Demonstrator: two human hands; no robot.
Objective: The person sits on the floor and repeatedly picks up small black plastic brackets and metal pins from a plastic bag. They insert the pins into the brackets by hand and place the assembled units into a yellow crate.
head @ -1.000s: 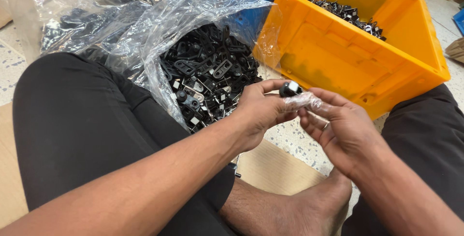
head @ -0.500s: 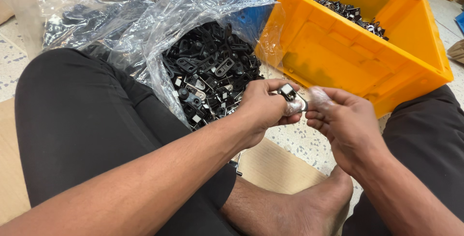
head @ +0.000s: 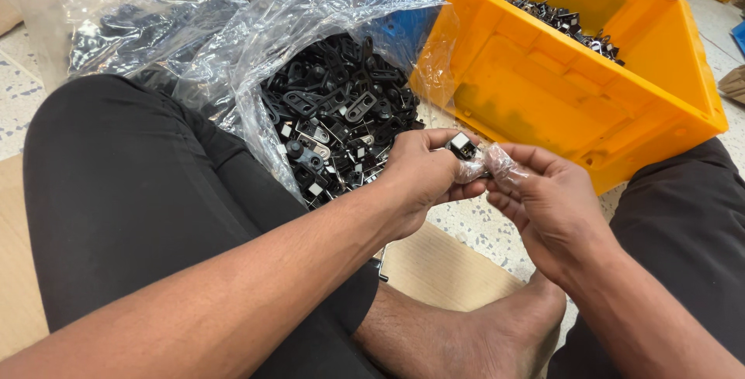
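Both hands meet at centre frame: left hand pinches a small black part, right hand pinches its clear wrap. Clear bag of black parts lies at ten o'clock, yellow bin at one o'clock.

1 large clear plastic bag lay open on the floor, crumpled and shiny, full of small black parts. 1 tiny clear plastic pouch sat between the fingertips of both hands. No labels, signs or screens were visible.
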